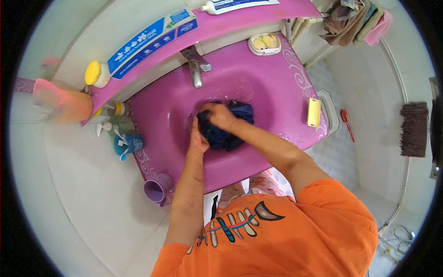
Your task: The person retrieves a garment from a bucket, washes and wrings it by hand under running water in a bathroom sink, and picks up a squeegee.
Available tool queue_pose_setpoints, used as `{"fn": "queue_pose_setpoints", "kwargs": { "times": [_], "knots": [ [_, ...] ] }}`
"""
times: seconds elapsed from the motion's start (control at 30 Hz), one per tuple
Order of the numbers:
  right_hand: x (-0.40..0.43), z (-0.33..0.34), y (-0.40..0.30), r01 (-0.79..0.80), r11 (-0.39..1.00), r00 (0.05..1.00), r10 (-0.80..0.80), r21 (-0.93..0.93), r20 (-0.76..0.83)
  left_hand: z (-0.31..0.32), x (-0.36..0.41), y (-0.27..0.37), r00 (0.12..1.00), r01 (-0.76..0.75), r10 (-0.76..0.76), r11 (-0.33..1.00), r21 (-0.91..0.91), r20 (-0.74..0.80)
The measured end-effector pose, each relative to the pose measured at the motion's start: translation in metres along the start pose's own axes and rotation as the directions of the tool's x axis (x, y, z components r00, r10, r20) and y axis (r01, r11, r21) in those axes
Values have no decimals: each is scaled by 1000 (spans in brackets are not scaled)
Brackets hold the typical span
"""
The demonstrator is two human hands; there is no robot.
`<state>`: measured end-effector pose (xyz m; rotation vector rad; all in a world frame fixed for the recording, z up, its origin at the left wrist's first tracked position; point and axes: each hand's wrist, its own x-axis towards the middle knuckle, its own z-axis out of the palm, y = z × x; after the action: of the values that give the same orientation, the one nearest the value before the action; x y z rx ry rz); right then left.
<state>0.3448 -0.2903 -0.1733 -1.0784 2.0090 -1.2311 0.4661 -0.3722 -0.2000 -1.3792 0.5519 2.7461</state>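
Dark navy wet cloth (225, 136) lies bunched in the bowl of a pink washbasin (221, 166). My left hand (199, 136) holds the cloth's left edge, thumb up along it. Across its upper left part, my right hand (219, 116) grips a fold with bent fingers; some fingertips are hidden in the fabric. Above the bowl stands a chrome faucet (196, 67), its spout pointing toward the cloth. I see no stream from it. Wet streaks shine on the basin around the cloth.
A soap dish (264, 44) sits at the back right, a yellow bar-shaped object (314, 112) on the right rim. Left are a purple mug (158, 188), a blue cup with toothbrushes (129, 144) and a pump bottle (117, 126). A pink shelf (238, 24) overhangs the back, bearing a toothpaste tube (242, 5).
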Motion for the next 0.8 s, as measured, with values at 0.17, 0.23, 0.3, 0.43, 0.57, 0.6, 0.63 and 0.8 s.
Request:
{"fn": "queue_pose_setpoints", "kwargs": {
  "times": [0.17,0.23,0.3,0.43,0.57,0.6,0.63,0.8],
  "knots": [
    [-50,42,-102,433,901,899,-431,-21,75,-82,55,-38,863,-102,272,919,-382,426],
    [-54,46,-103,491,865,871,-489,-105,41,-79,64,-46,758,-53,386,840,-540,526],
    [-38,51,-86,454,877,881,-468,-155,-64,-75,65,-50,628,13,518,739,-674,581],
    [10,20,-34,261,916,910,-338,-304,-239,-6,11,-45,928,-291,327,936,-200,178],
    [32,-53,13,170,863,902,-331,-476,-278,58,-49,-9,960,-257,263,964,71,-91],
    [28,-70,23,142,851,903,-321,-506,-286,65,-54,-2,932,-313,342,925,213,-117],
    [18,-79,14,172,861,909,-325,-478,-260,36,-51,10,882,-437,462,874,211,-91],
    [-52,-116,18,63,844,988,-127,-532,-84,-36,-37,36,818,36,575,-71,997,11]
  ]
}}
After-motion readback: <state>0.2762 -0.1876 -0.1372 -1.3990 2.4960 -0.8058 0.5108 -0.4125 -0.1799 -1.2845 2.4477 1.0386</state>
